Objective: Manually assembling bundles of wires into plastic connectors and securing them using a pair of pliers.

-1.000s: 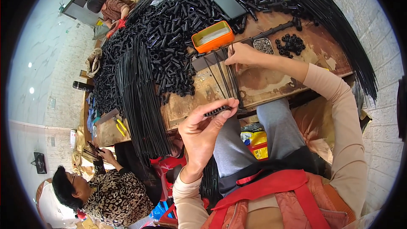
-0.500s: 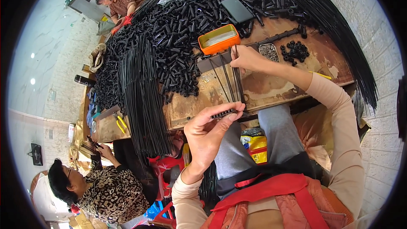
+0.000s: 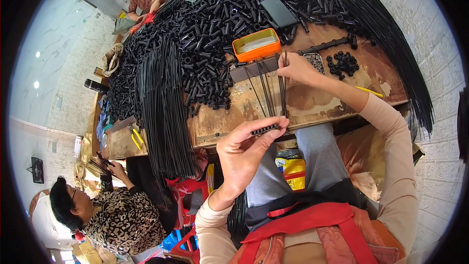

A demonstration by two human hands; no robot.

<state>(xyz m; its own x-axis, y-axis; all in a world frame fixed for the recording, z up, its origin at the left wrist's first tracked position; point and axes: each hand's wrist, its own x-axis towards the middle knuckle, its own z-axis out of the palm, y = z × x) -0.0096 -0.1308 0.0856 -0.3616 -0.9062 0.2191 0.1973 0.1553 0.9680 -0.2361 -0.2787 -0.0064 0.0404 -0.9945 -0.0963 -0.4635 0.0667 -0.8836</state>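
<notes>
Between the thumb and fingers of my left hand (image 3: pixel 238 159) is a short black strip (image 3: pixel 264 130) with a row of small round bumps along it. Thin black rods (image 3: pixel 266 93) run from the strip away over the table, some standing apart from the others. My right hand (image 3: pixel 299 69) is closed in a pinch on the upper part of the rightmost rods, and its fingertips partly hide them. Just beyond the rods lies a dark flat bar (image 3: pixel 242 73), beside an orange box (image 3: pixel 257 45) holding pale thin pieces.
Black tubular parts (image 3: pixel 210 39) are heaped over the wooden table (image 3: pixel 337 102). Bundles of long black rods (image 3: pixel 163 112) hang over its edge. A phone (image 3: pixel 279 11), a tray of small metal pieces (image 3: pixel 314 62) and yellow-handled pliers (image 3: pixel 137 138) lie about. Two other people (image 3: pixel 119 220) work at left.
My right hand has shifted slightly right with the rods, which now stand more upright. The strip in my left hand is turned so that its row of bumps shows more fully.
</notes>
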